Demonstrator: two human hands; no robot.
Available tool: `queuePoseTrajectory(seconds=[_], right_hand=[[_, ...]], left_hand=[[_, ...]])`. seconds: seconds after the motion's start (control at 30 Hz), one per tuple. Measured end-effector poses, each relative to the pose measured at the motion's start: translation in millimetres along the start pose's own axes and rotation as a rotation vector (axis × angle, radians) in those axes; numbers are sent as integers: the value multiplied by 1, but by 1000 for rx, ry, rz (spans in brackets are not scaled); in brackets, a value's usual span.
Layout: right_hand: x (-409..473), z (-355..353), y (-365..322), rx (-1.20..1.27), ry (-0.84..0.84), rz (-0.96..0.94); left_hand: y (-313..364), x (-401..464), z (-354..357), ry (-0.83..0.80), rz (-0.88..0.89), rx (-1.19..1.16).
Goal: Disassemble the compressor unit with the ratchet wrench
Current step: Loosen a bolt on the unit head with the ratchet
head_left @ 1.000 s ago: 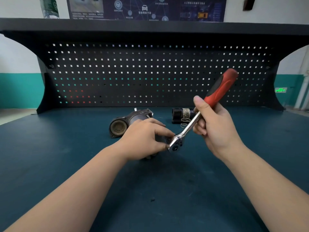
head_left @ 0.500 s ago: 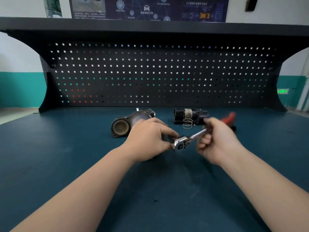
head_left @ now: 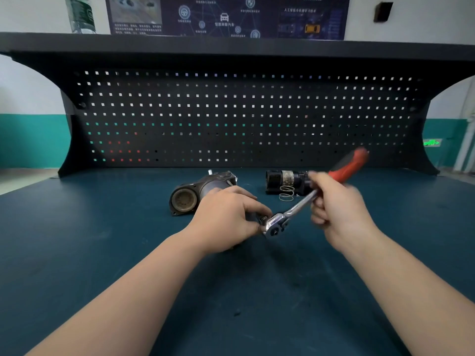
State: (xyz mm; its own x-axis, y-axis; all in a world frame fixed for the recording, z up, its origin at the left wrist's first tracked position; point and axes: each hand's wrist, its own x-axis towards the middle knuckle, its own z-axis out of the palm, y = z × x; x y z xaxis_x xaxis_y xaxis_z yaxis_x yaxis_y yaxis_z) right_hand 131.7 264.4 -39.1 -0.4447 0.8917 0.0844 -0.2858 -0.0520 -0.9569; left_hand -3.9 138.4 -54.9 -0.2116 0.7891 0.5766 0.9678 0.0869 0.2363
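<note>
A dark metal compressor unit [head_left: 199, 192] lies on the blue bench, its round rusty end facing me. My left hand [head_left: 228, 217] covers the unit's near end, fingers curled over it, fingertips at the head of the ratchet wrench [head_left: 298, 209]. The chrome head sits on a black socket just right of my left fingers. My right hand [head_left: 336, 214] grips the wrench where the chrome shaft meets the red handle, which points up and to the right and is blurred by motion.
A black cylindrical part [head_left: 285, 179] with a loose wire spring [head_left: 286, 194] in front of it lies behind the wrench. A black pegboard [head_left: 231, 119] under a shelf closes off the back of the bench. The bench top [head_left: 102, 240] is dark blue.
The wrench handle swung down from a steep angle to nearly flat, then rose again up and to the right. My left hand stayed on the unit.
</note>
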Motion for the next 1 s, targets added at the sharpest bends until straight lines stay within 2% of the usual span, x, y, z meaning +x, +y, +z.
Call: queuePoseTrajectory(seconds=[0.07,0.1,0.17,0.23,0.27,0.37,0.4,0.47,0.53,0.6,0.63,0.67,0.73,0.8,0.9,0.93,1.0], right_hand=[[1,-5,7,88,44,405],[-1,-5,10,132,33,549],[-4,-3,15,188,5,611],[-1,-1,13,205,17,454],[2,0,11,185,12,300],[4,1,3,-111,-54,-189],[3,1,2,-200,-57,-277],[3,1,3,-245,-37,-282],[9,-4,4,-181,14,-38],[8,-8,9,-67,-13,420],[6,-9,12,-9,-48,569],[5,-9,14,27,-66,626],[6,-6,15,29,-21,498],[5,-2,9,11,-4,126],[-9,4,-5,-89,-157,-415],[-15,5,-5,-127,-203,-519],[-20,7,-3,-197,-209,-612]], left_hand=[[0,0,1,22,3,4],[0,0,2,25,8,8],[0,0,2,21,11,20],[-2,0,0,8,12,17],[-3,0,-1,-12,20,15],[-6,0,-4,-93,53,-1],[-6,0,-5,-98,49,-15],[-4,0,-3,-69,34,-21],[-2,0,-1,-12,22,-10],[0,0,1,24,15,-11],[0,0,1,26,15,-8],[0,1,2,23,14,-4],[-1,0,1,14,8,-1],[-3,0,-1,-11,16,3],[-3,0,-3,-55,39,1],[-3,0,-3,-49,32,-9],[-2,0,-2,-24,16,-20]])
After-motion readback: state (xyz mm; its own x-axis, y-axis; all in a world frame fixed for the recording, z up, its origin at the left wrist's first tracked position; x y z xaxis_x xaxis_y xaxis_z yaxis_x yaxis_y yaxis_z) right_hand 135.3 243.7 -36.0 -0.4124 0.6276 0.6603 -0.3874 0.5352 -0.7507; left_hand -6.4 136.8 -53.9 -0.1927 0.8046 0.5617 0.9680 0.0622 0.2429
